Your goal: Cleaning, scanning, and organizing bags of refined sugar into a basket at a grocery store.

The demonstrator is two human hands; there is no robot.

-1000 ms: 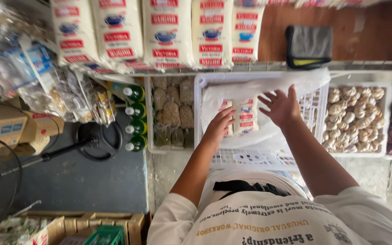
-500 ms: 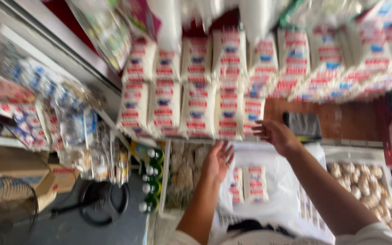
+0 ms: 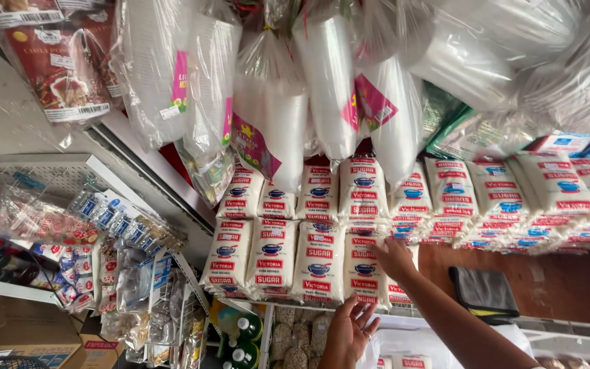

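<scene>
Right hand [image 3: 396,260] is up against a white sugar bag [image 3: 365,268] in the bottom row of the stacked shelf, fingers curled on its edge but not clearly gripping, bag lying long axis toward the camera, while the left hand [image 3: 349,328] hovers open-palmed just below.

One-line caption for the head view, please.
Right hand reaches up to stacked white sugar bags, left hand open just below, under hanging plastic-wrapped packs.
</scene>
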